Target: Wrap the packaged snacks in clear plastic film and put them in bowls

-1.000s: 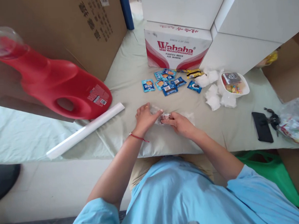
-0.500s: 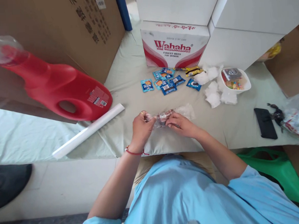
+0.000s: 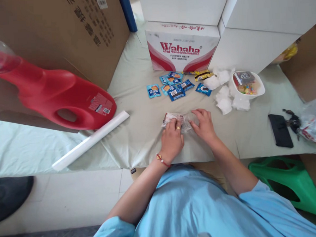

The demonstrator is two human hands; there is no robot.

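Note:
A small reddish-brown item in a clear plastic bag (image 3: 185, 123) lies on the cloth-covered table in front of me. What it is inside the plastic, I cannot make out. My left hand (image 3: 173, 140) bends over the bag's left part, fingers closed on it and a ring on one finger. At the bag's right end, the fingers and thumb of my right hand (image 3: 204, 126) curl around the loose clear plastic. Beyond my hands lie several small blue snack packets (image 3: 177, 92) and a yellow packet (image 3: 202, 74).
White crumpled packets (image 3: 224, 100) lie beside a white tub (image 3: 262, 88) of small items. A Wahaba-style water carton (image 3: 182, 53) stands behind. To the left are a red jug (image 3: 63, 91) and a white roll (image 3: 92, 141); a black phone (image 3: 280, 130) and keys lie right.
My left hand has moved right, from the bag's left end to over its body. My right hand has shifted right to the loose plastic end. The bagged item lies slightly further left.

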